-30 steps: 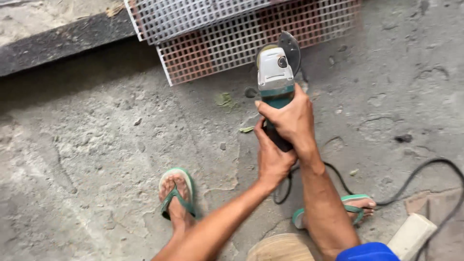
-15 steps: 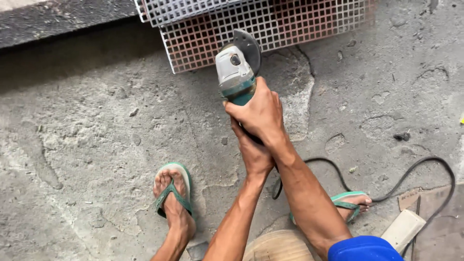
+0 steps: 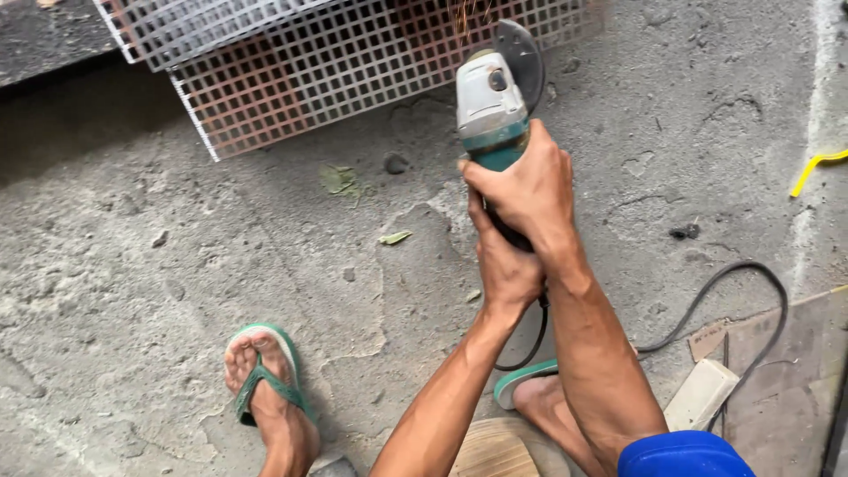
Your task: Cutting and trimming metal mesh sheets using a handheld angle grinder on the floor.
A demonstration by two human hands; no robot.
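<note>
One angle grinder (image 3: 491, 110), gripped by two hands: right hand (image 3: 527, 190) forward on the body, left hand (image 3: 505, 265) just behind it.

Two perforated metal sheets beyond the hands: one white (image 3: 190, 26), one rust-tinted (image 3: 353, 66), overlapping.

Two green flip-flops: one (image 3: 261, 375) well left of the hands, one (image 3: 526, 382) below them.

One black cable (image 3: 751, 283), right of the forearms.

One yellow strip (image 3: 817, 168), far right.

Two leaf scraps (image 3: 340, 179) (image 3: 395, 237), left of the hands.

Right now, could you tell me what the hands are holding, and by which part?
Both hands grip one angle grinder by its dark-green body: the right hand just behind the grey head, the left hand further back near the cable end.
</note>
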